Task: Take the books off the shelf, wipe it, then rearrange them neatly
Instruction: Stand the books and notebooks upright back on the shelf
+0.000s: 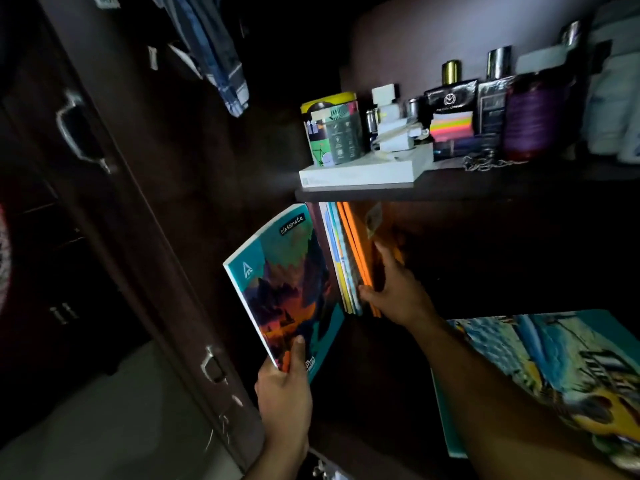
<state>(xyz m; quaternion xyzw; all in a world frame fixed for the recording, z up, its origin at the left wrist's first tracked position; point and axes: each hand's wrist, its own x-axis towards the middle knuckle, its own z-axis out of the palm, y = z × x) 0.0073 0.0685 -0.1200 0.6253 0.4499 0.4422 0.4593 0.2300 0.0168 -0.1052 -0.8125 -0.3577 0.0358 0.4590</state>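
Notebook [277,282] pinched at its corner by left hand [282,382], right hand [394,289] gripping upright books [346,258] in shelf [450,192]

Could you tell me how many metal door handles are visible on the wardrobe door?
2: upper handle high on the door, lower handle beside the left hand. Others may be hidden in darkness.
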